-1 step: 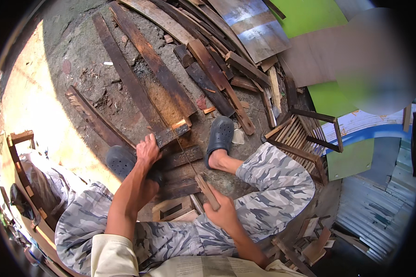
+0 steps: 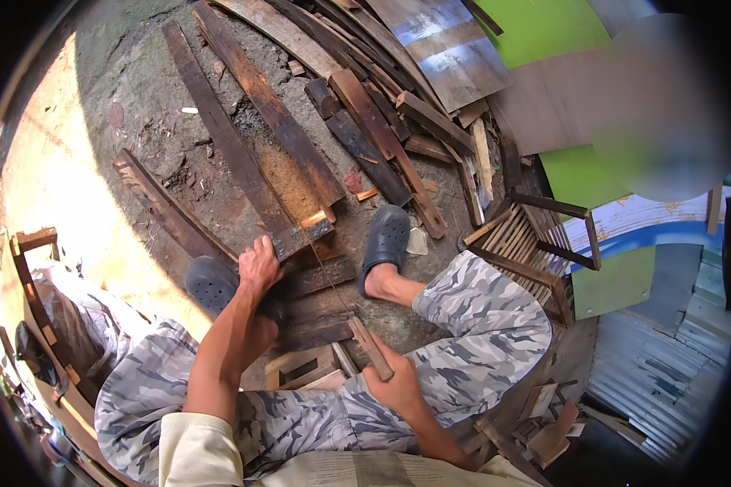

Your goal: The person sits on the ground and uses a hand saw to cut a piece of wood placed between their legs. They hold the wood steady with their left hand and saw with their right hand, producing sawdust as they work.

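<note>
My right hand (image 2: 394, 381) is closed around the wooden handle (image 2: 371, 349) of a handsaw. The saw's thin blade (image 2: 326, 274), seen nearly edge-on, runs up and left from the handle to a short dark wooden piece (image 2: 295, 241). Pale, freshly cut wood shows beside the blade at that piece's right end. At its left end, my left hand (image 2: 258, 261) is closed on the wood with the fingers curled over it. The wooden piece lies across the near end of a long dark plank (image 2: 227, 130). Below the blade are more dark boards (image 2: 313, 280).
Sawdust (image 2: 292, 174) covers ground between two long planks. Clog-shod feet (image 2: 386, 235) flank the work. Beyond them lies a pile of old boards (image 2: 365, 122). A slatted wooden frame (image 2: 536, 235) and corrugated metal sheets (image 2: 642, 365) stand right. Another curved plank (image 2: 170, 207) lies left.
My right hand and the saw handle have shifted slightly down and right, toward my body. My left hand and the wooden piece stay in place.
</note>
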### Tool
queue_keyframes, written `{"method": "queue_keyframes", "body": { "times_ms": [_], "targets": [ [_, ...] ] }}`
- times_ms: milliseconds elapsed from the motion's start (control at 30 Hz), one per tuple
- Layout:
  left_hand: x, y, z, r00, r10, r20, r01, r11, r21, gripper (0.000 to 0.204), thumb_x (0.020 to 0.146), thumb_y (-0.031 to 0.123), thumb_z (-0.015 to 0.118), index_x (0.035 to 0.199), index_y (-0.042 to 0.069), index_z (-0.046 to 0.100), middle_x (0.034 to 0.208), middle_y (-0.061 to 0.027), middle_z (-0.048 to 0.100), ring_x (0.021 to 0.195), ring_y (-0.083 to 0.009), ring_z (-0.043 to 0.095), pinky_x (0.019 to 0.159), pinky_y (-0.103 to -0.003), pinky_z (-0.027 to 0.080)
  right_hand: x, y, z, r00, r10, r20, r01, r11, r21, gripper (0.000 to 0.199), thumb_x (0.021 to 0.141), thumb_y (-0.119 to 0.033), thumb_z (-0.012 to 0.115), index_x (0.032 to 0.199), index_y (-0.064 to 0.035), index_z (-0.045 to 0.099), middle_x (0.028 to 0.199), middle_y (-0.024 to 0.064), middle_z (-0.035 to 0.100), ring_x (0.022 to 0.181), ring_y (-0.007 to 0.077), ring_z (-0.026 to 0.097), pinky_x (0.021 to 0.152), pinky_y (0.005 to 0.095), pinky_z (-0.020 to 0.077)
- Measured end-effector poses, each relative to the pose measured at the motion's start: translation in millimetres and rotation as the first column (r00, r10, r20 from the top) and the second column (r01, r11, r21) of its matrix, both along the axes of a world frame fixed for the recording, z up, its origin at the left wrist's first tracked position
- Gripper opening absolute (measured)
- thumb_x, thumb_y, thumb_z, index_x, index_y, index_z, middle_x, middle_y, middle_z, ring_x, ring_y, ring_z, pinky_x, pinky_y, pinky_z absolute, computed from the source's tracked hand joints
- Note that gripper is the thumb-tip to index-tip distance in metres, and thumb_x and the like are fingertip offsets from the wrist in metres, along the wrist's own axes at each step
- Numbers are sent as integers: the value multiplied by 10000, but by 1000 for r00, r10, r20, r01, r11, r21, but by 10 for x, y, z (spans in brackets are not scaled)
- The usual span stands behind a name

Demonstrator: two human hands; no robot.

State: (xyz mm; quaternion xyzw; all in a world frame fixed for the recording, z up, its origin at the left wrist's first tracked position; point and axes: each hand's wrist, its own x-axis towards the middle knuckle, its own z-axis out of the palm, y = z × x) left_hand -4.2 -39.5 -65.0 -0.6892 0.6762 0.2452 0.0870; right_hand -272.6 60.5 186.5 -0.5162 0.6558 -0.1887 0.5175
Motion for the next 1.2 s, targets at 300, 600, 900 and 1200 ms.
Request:
{"method": "queue_keyframes", "body": {
  "times_ms": [300, 600, 900, 1200],
  "targets": [
    [-75, -223, 12, 999, -38, -31, 38, 999, -20, 613, 721, 347, 849, 1088, 5, 496, 1025, -212, 647, 907, -414, 689, 750, -498, 566, 465, -892, -1278, 996, 25, -87, -26, 1000, -12, 573, 821, -126, 641, 1365, 40, 566, 970, 305, 701, 897, 362, 733, 793, 391, 549],
    [-17, -124, -4, 999, -17, -46, 16, 1000, -26, 589, 697, 309, 851, 1062, 9, 500, 1015, -213, 645, 892, -414, 692, 761, -498, 574, 24, -279, -234, 997, 30, -67, -32, 999, -35, 588, 817, -150, 631, 1381, 6, 572, 928, 317, 687, 918, 445, 701, 776, 418, 560],
    [-21, -89, -51, 1000, -1, -23, 1, 1000, -4, 621, 704, 333, 856, 1090, 7, 496, 1028, -212, 649, 948, -407, 687, 782, -494, 571, 68, -60, -100, 995, 60, -75, -61, 998, -13, 583, 813, -84, 609, 1384, 25, 573, 1003, 270, 721, 911, 372, 744, 808, 387, 563],
    [-36, -214, 22, 999, -43, -25, 43, 998, 34, 666, 691, 396, 878, 1086, 10, 507, 1008, -207, 661, 899, -395, 702, 780, -469, 571, 512, -818, -1358, 998, -1, -57, -1, 1000, -29, 584, 824, -161, 650, 1378, 6, 568, 931, 338, 666, 932, 476, 673, 794, 465, 546]
  ]
}}
